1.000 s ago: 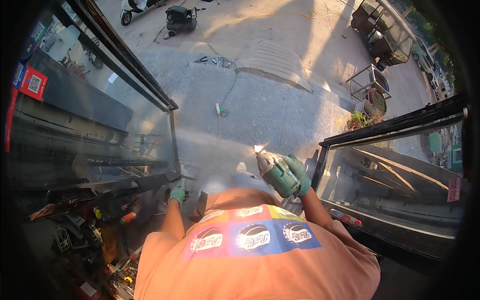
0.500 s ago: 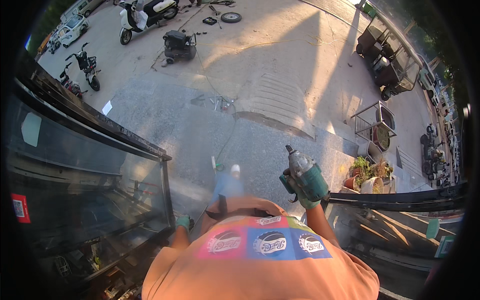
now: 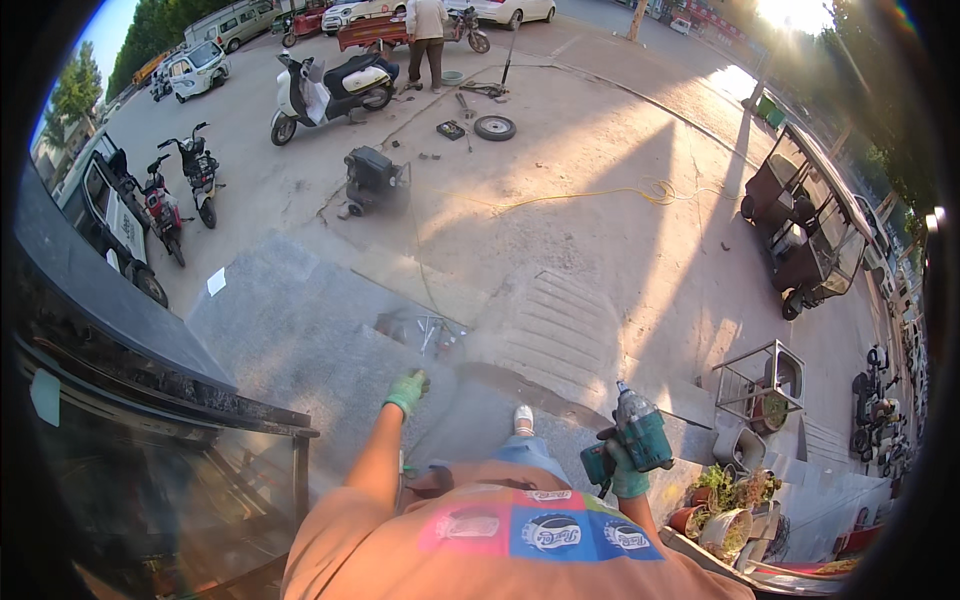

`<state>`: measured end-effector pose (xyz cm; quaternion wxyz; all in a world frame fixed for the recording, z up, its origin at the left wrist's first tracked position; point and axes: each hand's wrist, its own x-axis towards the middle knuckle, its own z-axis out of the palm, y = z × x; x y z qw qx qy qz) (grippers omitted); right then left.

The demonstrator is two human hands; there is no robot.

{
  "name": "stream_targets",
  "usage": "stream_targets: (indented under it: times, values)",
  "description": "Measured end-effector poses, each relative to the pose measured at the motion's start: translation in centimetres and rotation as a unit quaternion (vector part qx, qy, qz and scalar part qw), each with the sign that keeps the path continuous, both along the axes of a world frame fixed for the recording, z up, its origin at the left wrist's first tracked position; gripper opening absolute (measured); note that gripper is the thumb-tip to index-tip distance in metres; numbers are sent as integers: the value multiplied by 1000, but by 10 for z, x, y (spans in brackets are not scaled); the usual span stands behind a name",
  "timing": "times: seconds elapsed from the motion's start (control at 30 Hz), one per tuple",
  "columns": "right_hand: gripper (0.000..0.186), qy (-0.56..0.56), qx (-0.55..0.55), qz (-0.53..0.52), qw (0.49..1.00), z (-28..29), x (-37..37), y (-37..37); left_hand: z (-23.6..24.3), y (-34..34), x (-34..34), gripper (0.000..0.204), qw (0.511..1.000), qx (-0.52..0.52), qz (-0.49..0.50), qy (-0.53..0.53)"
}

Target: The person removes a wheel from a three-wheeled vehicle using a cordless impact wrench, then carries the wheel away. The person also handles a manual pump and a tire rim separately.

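Above the grey paved ramp [image 3: 300,330], you gripped a teal cordless driver [image 3: 640,440] in your gloved right hand [image 3: 625,475], fingers clamped round its handle, its long axis pointing toward twelve o'clock. Your gloved left hand [image 3: 405,392], at nine o'clock from it, reached forward, fingers loosely together, apparently holding nothing.

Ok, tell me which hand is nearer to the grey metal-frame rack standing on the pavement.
Right. The right hand, gripping the teal power drill, is just left of the rack; the gloved left hand is much farther left.
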<state>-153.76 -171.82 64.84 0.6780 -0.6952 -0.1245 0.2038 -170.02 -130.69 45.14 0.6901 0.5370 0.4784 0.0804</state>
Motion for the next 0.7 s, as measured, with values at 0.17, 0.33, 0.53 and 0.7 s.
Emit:
stream_targets:
  times: [0.17, 0.33, 0.53, 0.7]
  values:
    - [41, -134, -84, 159, 975, -18, 139, 27, -68, -35, -7, 24, 980, -49, 148, 124]
    - [35, -103, -69, 231, 965, 8, 237, 76, -120, -114, -93, 22, 924, -169, 162, 303]
    - [37, 8, -22, 234, 972, 0, 312, 134, -73, -131, -62, 19, 870, -237, 353, 251]
    - [41, 28, 10, 231, 972, -2, 352, 184, -107, -73, 17, 21, 868, -215, 382, 233]
